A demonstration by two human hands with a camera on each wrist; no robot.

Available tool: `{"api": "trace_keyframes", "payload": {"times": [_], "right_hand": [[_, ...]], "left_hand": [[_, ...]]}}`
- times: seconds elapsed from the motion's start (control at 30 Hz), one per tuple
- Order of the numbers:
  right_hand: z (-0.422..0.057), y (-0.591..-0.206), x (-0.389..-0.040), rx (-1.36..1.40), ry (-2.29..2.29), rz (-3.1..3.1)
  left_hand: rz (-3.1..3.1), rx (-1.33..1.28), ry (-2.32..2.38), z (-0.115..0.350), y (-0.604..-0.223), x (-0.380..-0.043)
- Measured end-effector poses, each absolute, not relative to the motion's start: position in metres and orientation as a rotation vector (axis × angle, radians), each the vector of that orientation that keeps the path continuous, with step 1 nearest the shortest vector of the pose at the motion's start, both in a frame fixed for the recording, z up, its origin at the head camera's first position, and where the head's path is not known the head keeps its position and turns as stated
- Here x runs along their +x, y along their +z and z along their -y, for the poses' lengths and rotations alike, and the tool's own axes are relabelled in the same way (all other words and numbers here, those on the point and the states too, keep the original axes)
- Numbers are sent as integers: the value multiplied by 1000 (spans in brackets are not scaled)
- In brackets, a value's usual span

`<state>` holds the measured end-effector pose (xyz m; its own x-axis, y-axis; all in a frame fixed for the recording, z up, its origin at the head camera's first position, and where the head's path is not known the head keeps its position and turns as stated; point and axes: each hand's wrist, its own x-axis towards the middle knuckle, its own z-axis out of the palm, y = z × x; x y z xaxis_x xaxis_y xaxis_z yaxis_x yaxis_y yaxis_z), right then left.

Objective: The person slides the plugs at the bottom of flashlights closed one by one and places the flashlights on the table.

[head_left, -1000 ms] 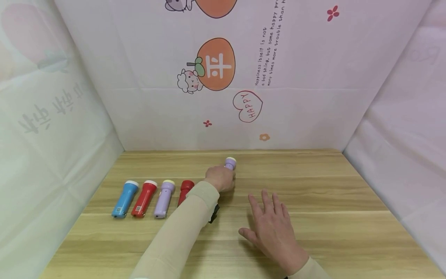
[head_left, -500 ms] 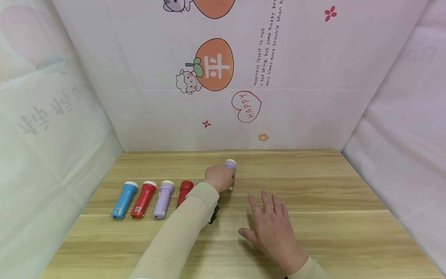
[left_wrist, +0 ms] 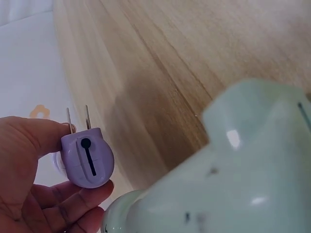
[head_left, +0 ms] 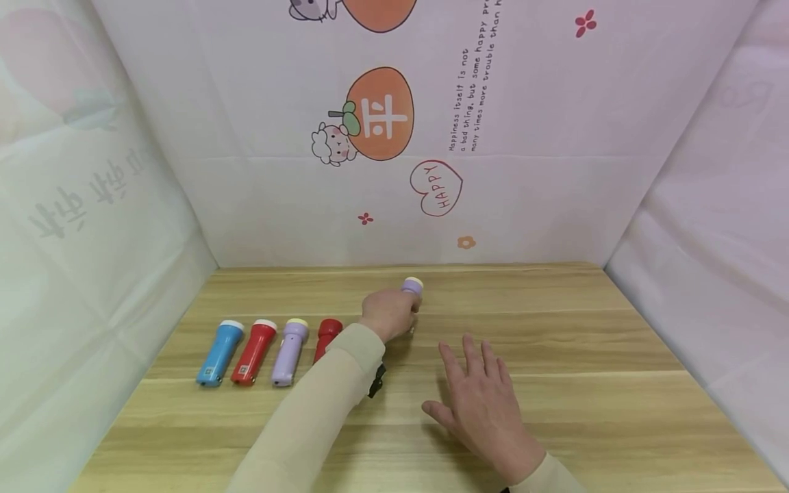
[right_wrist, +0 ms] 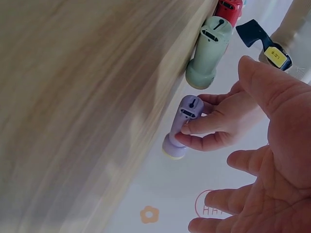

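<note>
My left hand (head_left: pixel 390 313) grips a purple flashlight (head_left: pixel 412 286) near the back middle of the table. In the left wrist view, thumb and fingers hold the flashlight (left_wrist: pixel 87 160) by its tail end, where two metal plug prongs (left_wrist: pixel 87 117) stick out beside a black slider slot. A mint green flashlight (left_wrist: pixel 233 170) lies close by; in the head view my left forearm hides it, but the right wrist view shows this green flashlight (right_wrist: pixel 209 53) whole. My right hand (head_left: pixel 483 404) is spread palm down over the table, fingers apart, holding nothing.
Left of my forearm lies a row: a blue flashlight (head_left: pixel 220 352), a red flashlight (head_left: pixel 255 352), another purple flashlight (head_left: pixel 290 352) and a dark red flashlight (head_left: pixel 328 335), partly covered by the sleeve. White printed cloth (head_left: pixel 524 171) walls the wooden table (head_left: pixel 585 383) at back and sides.
The purple flashlight's head has shifted slightly right and away in my left hand, with the fingers moving a little on it. My right hand has stayed where it was.
</note>
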<state>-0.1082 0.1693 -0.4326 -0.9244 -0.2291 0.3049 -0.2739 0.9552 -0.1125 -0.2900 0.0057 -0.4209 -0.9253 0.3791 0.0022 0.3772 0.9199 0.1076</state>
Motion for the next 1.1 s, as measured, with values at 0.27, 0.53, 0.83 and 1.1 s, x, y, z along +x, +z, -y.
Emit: {"api": "trace_keyframes", "payload": {"times": [0.27, 0.53, 0.83, 1.1], "right_hand": [[-169, -434, -109, 375, 215, 2794], [-168, -432, -109, 379, 207, 2795], [-167, -431, -109, 386, 207, 2799], [-166, -431, -109, 379, 223, 2794]], "left_hand": [[-3086, 607, 252, -1, -420, -287], [-3065, 591, 505, 5, -411, -279], [-2983, 540, 715, 12, -403, -272], [-2887, 469, 927, 18, -398, -265]]}}
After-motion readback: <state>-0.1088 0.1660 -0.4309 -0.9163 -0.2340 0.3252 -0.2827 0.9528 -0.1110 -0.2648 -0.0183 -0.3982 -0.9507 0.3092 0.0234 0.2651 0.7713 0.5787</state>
